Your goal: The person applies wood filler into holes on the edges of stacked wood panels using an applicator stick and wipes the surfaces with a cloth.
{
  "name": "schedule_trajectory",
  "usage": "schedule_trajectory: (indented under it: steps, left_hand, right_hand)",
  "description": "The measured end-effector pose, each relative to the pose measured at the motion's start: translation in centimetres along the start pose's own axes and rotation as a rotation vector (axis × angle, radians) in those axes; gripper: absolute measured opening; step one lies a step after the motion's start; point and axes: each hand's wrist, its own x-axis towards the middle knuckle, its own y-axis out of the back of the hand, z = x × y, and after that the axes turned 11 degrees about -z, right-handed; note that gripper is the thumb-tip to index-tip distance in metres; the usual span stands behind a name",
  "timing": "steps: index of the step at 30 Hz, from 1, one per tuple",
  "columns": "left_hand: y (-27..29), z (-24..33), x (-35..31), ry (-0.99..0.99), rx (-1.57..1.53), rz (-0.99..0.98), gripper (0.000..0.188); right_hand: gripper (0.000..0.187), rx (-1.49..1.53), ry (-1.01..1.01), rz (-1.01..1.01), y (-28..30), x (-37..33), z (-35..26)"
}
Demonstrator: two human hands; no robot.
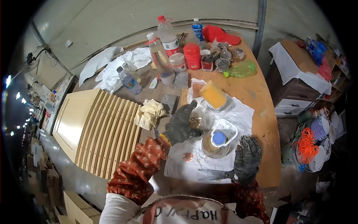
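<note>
My left hand (182, 125), in a dark, dusty work glove, is closed around the side of a clear plastic bottle (201, 119) lying on white paper (182, 166). My right hand (247, 158), gloved the same way, rests at the paper's right edge, fingers stretched forward, holding nothing visible. Scissors (214, 174) lie beside it with blades apart and pointing left; their handles are hidden near its wrist. Between my hands stands a clear jug (215, 147) with a blue cap and a white handle. Behind is a clear container (217, 106) with a yellow sponge block (213, 94) on it.
A ribbed stack of pale wooden panels (108, 134) is at left. A crumpled cream cloth (150, 114) lies beside my left hand. Bottles, a red canister (192, 56), a green bottle (242, 70) and a red cap (220, 35) line the back. Buckets and orange cord (308, 145) stand right.
</note>
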Motion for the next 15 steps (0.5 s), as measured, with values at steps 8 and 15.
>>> schedule_trajectory:
  steps: [8, 15]
  left_hand:
    - [6.9, -1.0, -0.4, -0.168, -0.624, 0.143, 0.096]
    - [2.8, -6.5, 6.2, 0.062, -0.332, 0.239, 0.087]
  right_hand:
    - [0.023, 0.028, -0.120, -0.025, 1.2, 2.8, 4.1]
    - [0.074, 0.162, 0.156, -0.202, -2.1, 14.2, 3.0]
